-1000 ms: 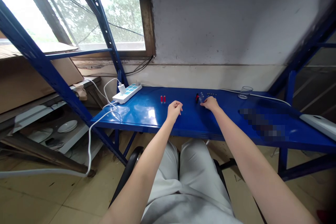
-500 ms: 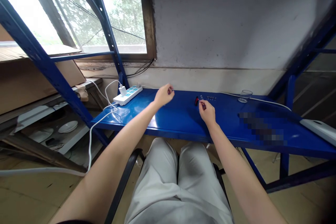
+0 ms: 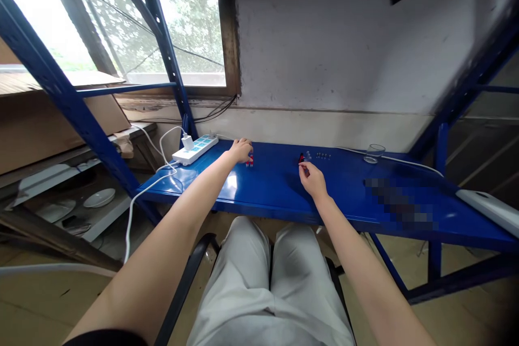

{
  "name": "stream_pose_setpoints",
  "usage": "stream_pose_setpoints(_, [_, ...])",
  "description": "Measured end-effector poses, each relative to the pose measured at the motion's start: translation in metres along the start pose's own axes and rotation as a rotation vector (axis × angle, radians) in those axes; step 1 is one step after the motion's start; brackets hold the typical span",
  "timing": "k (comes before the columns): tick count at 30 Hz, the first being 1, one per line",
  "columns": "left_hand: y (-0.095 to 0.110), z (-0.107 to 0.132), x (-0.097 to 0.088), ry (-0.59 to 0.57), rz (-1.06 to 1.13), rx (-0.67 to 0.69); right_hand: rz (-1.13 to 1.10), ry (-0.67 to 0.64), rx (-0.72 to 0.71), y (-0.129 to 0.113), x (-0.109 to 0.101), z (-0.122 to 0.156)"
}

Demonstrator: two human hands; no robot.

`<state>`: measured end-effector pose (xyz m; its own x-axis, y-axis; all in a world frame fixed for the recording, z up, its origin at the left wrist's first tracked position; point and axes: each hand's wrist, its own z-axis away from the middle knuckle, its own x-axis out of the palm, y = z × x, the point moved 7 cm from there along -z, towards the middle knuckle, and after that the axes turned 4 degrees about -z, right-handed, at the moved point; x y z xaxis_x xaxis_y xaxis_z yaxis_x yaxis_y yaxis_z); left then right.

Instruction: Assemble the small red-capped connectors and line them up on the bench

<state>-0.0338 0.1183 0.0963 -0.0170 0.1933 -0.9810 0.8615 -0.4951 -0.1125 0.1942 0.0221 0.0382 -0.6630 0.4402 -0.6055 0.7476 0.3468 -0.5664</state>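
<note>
My left hand (image 3: 241, 151) reaches over the left-middle part of the blue table (image 3: 275, 184), its thumb and fingers apart. Just below its fingertips stand small red pieces with pale ends (image 3: 250, 161), partly hidden by the hand; whether it touches them I cannot tell. My right hand (image 3: 313, 179) hovers over the middle of the table with thumb and forefinger pinched together. What the pinch holds, if anything, is too small to make out. Beyond those fingertips lies a small red and black piece (image 3: 301, 158), beside small clear parts (image 3: 307, 155) and a row of several tiny metal pieces (image 3: 323, 155).
A white power strip (image 3: 195, 150) with a plugged-in charger sits at the table's left end. Toward the right are a clear glass (image 3: 373, 153), a blurred-out dark object (image 3: 399, 203) and a white device (image 3: 490, 211). Blue shelf posts (image 3: 162, 38) frame both sides.
My left hand has moved left and its fingers have spread, uncovering the small red pieces. My right hand has shifted slightly left and nearer to me, still pinched. The view has tilted a little.
</note>
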Motion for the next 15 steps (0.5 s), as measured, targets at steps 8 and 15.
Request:
stream_pose_setpoints(8, [0.004, -0.002, 0.008, 0.042, -0.041, 0.013, -0.014, -0.015, -0.006, 0.000, 0.001, 0.000])
stream_pose_setpoints(15, [0.026, 0.005, 0.002, 0.257, 0.190, 0.050, -0.035, -0.007, -0.041, -0.004, -0.001, 0.000])
